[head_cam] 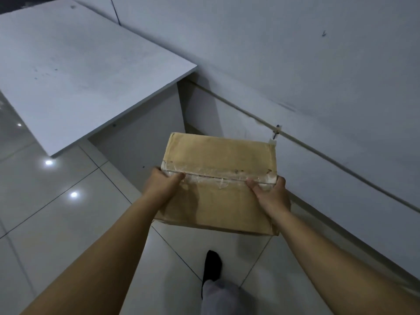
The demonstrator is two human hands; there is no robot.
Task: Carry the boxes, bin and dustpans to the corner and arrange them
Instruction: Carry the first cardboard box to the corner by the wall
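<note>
Left hand (162, 181) and right hand (271, 192): each grips one end of cardboard box (219, 183).
Status: box in transit above floor; bin, dustpans unseen; arranging outstanding.

Box (219, 178) sits centre, above the floor (68, 212), left hand (162, 184) on its left side, right hand (271, 193) on its right. Desk (79, 76) is behind-left, wall (295, 64) behind and right; foot (212, 267) below the box.

White desk (79, 71) agst grey wall (295, 53); glossy tile floor (56, 212) w/ light glints
</note>
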